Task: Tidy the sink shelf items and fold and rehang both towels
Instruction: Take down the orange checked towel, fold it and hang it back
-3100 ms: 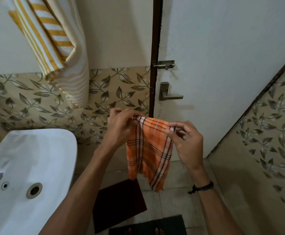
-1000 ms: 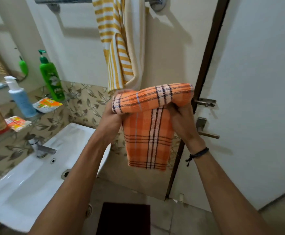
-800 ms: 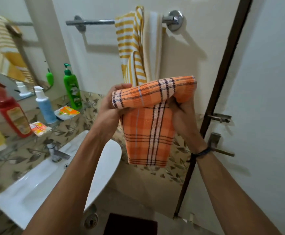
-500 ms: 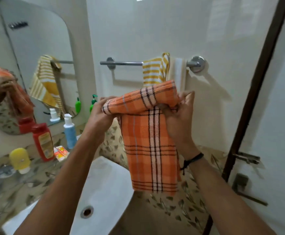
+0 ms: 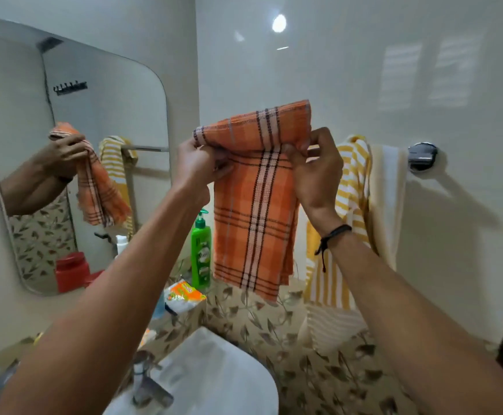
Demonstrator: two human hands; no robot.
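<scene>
1. Two hands are raised in front of the wall. The left hand (image 5: 202, 166) has its fingers curled round the left end of the orange plaid towel's (image 5: 256, 205) folded top edge.
2. The right hand (image 5: 316, 172) pinches the right end of that same fold between thumb and fingertips. One black cord band (image 5: 334, 235) sits on its wrist.
3. The orange plaid towel is doubled over at the top and hangs straight down between the two hands, its lower edge above the leaf-patterned tiles (image 5: 274, 324).
4. There are two towels in all. The second, a yellow-and-white striped towel (image 5: 352, 205), hangs just right of the orange one, partly behind the right hand.
5. One chrome rail mount (image 5: 422, 155) shows at the right of the striped towel. The rail itself is hidden behind the cloth, so I cannot tell whether the orange towel touches it.
6. On the ledge below the left forearm stand one green pump bottle (image 5: 201, 256) and, just in front of it, one orange-and-white packet (image 5: 184, 295).
7. One white basin (image 5: 214, 378) lies at the bottom, with one metal tap (image 5: 145, 381) at its left.
8. One mirror (image 5: 109, 94) on the left reflects an arm and both towels.
</scene>
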